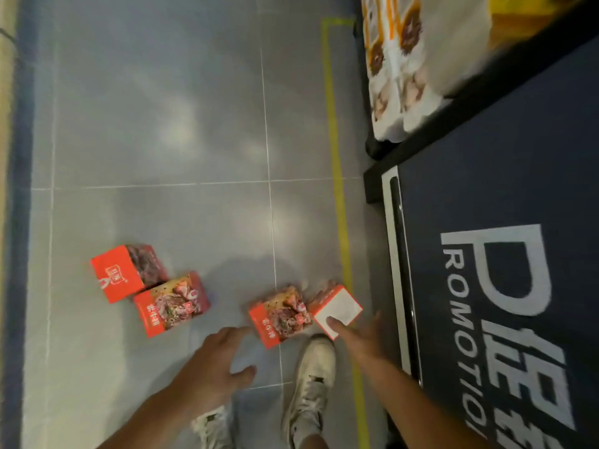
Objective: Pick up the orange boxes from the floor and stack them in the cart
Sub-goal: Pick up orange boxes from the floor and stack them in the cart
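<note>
Four orange cardboard boxes lie on the glossy grey tiled floor. Two touch at the left: a plain-sided box and a printed box. Two more touch near a strip of yellow tape: a food-picture box and a white-faced box. The right hand presses fingertips on the white face, not clenched. The left hand hovers spread, grasping nothing. A scuffed white shoe stands below.
</note>
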The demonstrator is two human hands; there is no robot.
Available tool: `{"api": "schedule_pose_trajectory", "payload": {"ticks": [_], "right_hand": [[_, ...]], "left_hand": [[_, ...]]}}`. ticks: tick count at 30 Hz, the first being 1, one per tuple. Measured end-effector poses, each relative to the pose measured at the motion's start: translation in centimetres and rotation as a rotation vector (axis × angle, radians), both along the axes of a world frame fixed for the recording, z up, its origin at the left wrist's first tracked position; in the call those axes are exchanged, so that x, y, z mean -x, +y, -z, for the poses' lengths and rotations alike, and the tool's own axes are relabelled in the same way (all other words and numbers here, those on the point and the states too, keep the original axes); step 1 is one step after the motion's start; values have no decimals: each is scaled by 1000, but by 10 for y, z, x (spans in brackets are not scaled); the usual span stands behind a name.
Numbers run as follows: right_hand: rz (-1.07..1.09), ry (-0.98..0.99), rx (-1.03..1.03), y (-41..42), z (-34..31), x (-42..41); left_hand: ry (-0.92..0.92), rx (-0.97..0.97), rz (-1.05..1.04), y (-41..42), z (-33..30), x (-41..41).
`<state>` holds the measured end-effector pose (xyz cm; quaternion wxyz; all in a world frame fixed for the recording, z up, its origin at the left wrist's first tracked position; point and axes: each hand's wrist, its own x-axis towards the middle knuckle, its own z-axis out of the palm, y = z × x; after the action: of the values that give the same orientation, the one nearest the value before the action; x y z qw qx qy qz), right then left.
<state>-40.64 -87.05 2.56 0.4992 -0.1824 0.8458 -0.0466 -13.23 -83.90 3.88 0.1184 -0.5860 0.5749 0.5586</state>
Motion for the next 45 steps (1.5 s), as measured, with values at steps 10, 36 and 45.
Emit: {"api": "schedule_pose_trajectory", "payload": {"ticks": [10,36,45], "right_hand": [[452,159,-16,-5,145,-11],[19,1,474,9,112,32],[-40,-28,516,10,109,32]], "left_hand": [[-49,-94,-155,51,122,5],[-340,283,141,23,203,109],[-352,394,123,28,224,108]]}}
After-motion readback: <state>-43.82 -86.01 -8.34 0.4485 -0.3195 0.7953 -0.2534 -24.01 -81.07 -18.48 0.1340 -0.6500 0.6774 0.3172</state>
